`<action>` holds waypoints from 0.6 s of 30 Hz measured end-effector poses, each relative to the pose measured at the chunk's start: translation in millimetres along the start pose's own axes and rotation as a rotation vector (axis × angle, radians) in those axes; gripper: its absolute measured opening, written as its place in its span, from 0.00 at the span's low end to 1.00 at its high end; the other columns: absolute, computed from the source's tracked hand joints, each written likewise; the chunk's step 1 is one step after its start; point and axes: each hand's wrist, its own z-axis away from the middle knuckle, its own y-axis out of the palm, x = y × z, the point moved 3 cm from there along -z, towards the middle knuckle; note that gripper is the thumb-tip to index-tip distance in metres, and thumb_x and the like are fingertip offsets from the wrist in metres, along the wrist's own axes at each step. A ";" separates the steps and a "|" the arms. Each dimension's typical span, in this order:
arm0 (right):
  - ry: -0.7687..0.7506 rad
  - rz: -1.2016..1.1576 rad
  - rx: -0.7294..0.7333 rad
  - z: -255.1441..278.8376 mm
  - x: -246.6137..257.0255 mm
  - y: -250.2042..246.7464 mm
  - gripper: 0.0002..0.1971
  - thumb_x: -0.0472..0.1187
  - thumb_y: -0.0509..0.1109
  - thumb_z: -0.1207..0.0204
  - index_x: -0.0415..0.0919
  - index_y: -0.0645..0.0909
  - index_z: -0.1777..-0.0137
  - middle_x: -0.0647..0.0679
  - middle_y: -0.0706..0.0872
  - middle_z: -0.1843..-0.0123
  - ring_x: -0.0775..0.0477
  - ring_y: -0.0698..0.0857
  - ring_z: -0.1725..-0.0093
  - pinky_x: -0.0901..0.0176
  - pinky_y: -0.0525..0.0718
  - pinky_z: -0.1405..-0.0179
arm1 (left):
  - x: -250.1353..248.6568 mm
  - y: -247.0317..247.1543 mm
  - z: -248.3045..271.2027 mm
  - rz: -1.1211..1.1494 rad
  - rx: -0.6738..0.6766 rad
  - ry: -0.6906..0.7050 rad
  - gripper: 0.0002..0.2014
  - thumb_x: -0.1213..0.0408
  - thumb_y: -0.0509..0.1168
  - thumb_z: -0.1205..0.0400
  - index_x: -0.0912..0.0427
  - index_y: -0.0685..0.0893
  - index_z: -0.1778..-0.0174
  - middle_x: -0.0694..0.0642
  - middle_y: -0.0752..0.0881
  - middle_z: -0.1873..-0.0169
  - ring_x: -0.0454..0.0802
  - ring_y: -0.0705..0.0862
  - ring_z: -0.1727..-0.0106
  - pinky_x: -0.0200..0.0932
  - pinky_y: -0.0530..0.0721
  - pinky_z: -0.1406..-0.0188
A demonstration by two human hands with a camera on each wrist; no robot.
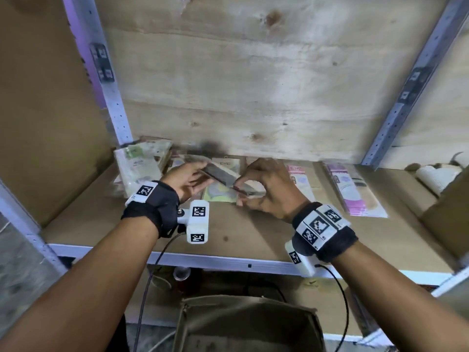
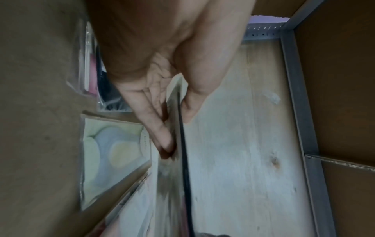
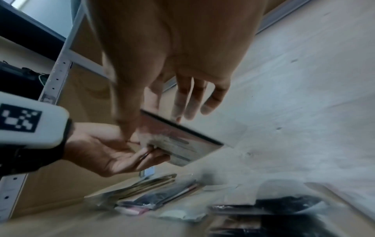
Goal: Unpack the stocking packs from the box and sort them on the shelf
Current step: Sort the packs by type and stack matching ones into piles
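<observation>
- The shelf is lying in front of me at about wrist height, a brown board with a pale metal front edge, and a plywood board is forming the deck above it.
- The box is standing open below the shelf's front edge, between my forearms; its contents are not showing.
- Sorted stocking packs are lying flat on the shelf: a pale green stack at the far left, a pastel pack under my hands, a pink-headed pack beside my right hand, and a purple pack further right, apart from the others.
- I am holding one dark-edged stocking pack tilted in the air above the shelf, between both hands.
- My left hand is gripping its far end, thumb on one face and fingers on the other.
- My right hand is pinching the near end, thumb against the pack; the other three fingers are hanging loose and apart.
</observation>
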 end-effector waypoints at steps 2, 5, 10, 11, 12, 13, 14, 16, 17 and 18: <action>0.068 -0.062 0.113 10.5 -7.5 -1.1 0.28 0.66 0.81 0.43 0.60 0.86 0.41 0.52 0.78 0.37 0.49 0.74 0.34 0.55 0.69 0.33 | 3.9 -1.0 -5.5 -0.042 -0.030 0.013 0.11 0.71 0.64 0.14 0.66 0.77 0.36 0.67 0.82 0.34 0.53 0.84 0.49 0.45 0.87 0.53; 0.236 -0.412 0.053 22.4 -22.8 -12.6 0.28 0.67 0.80 0.40 0.61 0.84 0.40 0.58 0.78 0.35 0.63 0.77 0.34 0.72 0.72 0.36 | 5.9 4.7 -6.8 -0.025 0.035 0.030 0.10 0.71 0.63 0.14 0.66 0.78 0.37 0.64 0.87 0.46 0.51 0.87 0.52 0.39 0.89 0.67; 0.642 -0.815 -0.118 30.8 -60.2 -7.7 0.20 0.46 0.78 0.25 0.40 0.82 0.36 0.40 0.88 0.41 0.47 0.90 0.48 0.50 0.89 0.54 | 17.9 22.7 -4.6 -0.039 0.160 0.035 0.06 0.72 0.67 0.17 0.65 0.84 0.45 0.60 0.92 0.53 0.49 0.92 0.54 0.40 0.90 0.63; 0.698 -0.945 -0.108 33.6 -65.6 -3.4 0.20 0.39 0.78 0.26 0.35 0.81 0.35 0.35 0.88 0.41 0.45 0.91 0.55 0.50 0.89 0.63 | 21.0 25.9 -4.7 -0.047 0.186 0.030 0.07 0.71 0.67 0.17 0.65 0.84 0.44 0.61 0.92 0.52 0.49 0.93 0.55 0.41 0.91 0.62; 0.733 -1.063 -0.087 36.7 -69.9 0.5 0.20 0.35 0.78 0.26 0.33 0.81 0.35 0.34 0.89 0.44 0.46 0.91 0.62 0.53 0.88 0.71 | 23.7 28.4 -5.0 -0.060 0.203 0.020 0.08 0.71 0.68 0.17 0.65 0.84 0.43 0.61 0.93 0.52 0.49 0.93 0.55 0.41 0.91 0.62; 0.750 -1.135 -0.062 40.0 -73.4 3.4 0.19 0.32 0.77 0.26 0.32 0.82 0.35 0.34 0.90 0.48 0.48 0.90 0.68 0.56 0.87 0.76 | 25.7 29.6 -6.1 -0.075 0.211 0.009 0.09 0.70 0.68 0.18 0.65 0.84 0.42 0.61 0.93 0.52 0.49 0.93 0.54 0.41 0.91 0.61; 0.754 -1.168 -0.042 43.0 -77.2 5.8 0.18 0.31 0.77 0.26 0.31 0.83 0.36 0.36 0.91 0.52 0.49 0.89 0.72 0.59 0.87 0.78 | 27.0 29.6 -7.2 -0.090 0.211 -0.002 0.10 0.68 0.69 0.18 0.64 0.84 0.42 0.61 0.93 0.51 0.49 0.93 0.53 0.42 0.91 0.60; 0.746 -1.205 -0.033 46.9 -84.8 9.3 0.17 0.30 0.75 0.26 0.32 0.84 0.36 0.37 0.91 0.53 0.48 0.89 0.71 0.60 0.87 0.78 | 26.6 26.1 -8.5 -0.106 0.195 -0.015 0.13 0.64 0.72 0.20 0.62 0.84 0.40 0.61 0.91 0.46 0.51 0.92 0.48 0.44 0.92 0.55; 0.745 -1.221 -0.040 48.1 -88.7 9.6 0.17 0.30 0.75 0.25 0.32 0.84 0.36 0.36 0.91 0.51 0.48 0.90 0.68 0.60 0.87 0.77 | 24.9 23.0 -9.0 -0.108 0.182 -0.021 0.16 0.62 0.72 0.20 0.61 0.83 0.39 0.61 0.91 0.45 0.52 0.91 0.46 0.45 0.92 0.54; 0.745 -1.230 -0.044 49.0 -92.7 9.1 0.17 0.29 0.74 0.25 0.32 0.84 0.36 0.36 0.91 0.49 0.48 0.90 0.66 0.60 0.87 0.75 | 22.9 19.4 -9.8 -0.116 0.170 -0.027 0.17 0.59 0.73 0.21 0.61 0.82 0.38 0.61 0.90 0.45 0.53 0.91 0.47 0.45 0.92 0.53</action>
